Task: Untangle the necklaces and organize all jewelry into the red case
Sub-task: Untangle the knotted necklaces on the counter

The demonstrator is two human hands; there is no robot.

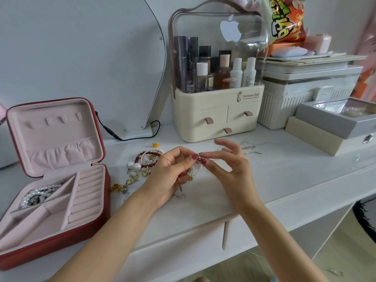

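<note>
Both hands pinch one small knot of chain (199,159) between them above the bench (284,176), left hand (173,171) nearer the case (97,200), right hand (227,165) opposite, loose chain hanging below.

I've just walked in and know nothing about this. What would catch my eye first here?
Two hands meet mid-table, the left hand and right hand pinching a small jewelry piece with thin chains dangling. At far left an open red case shows pink lining and pearls. Between them lies a loose jewelry pile.
</note>
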